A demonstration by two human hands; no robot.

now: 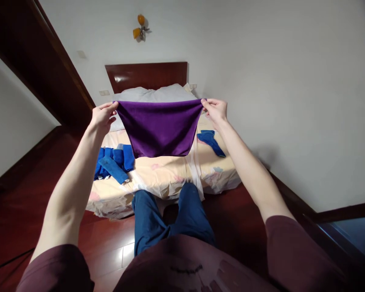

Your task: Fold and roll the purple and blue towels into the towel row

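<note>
A purple cloth point(162, 127) hangs stretched out in front of me, its top edge pulled nearly straight and its lower part sagging over the bed. My left hand point(104, 115) pinches the upper left corner between thumb and fingers. At the upper right corner, my right hand point(215, 109) is closed in the same sort of pinch. Below and left of the cloth, several rolled or folded blue cloths point(114, 162) lie together on the bed. To the right lies a crumpled blue cloth point(211, 142), below my right hand and apart from it.
The bed point(158, 172) has a pale patterned cover, white pillows point(155, 94) and a dark wooden headboard point(149, 77) against the wall. A wall lamp point(140, 28) with orange shades is above it. My knees are close to the bed's near edge. The floor point(109, 239) is reddish wood.
</note>
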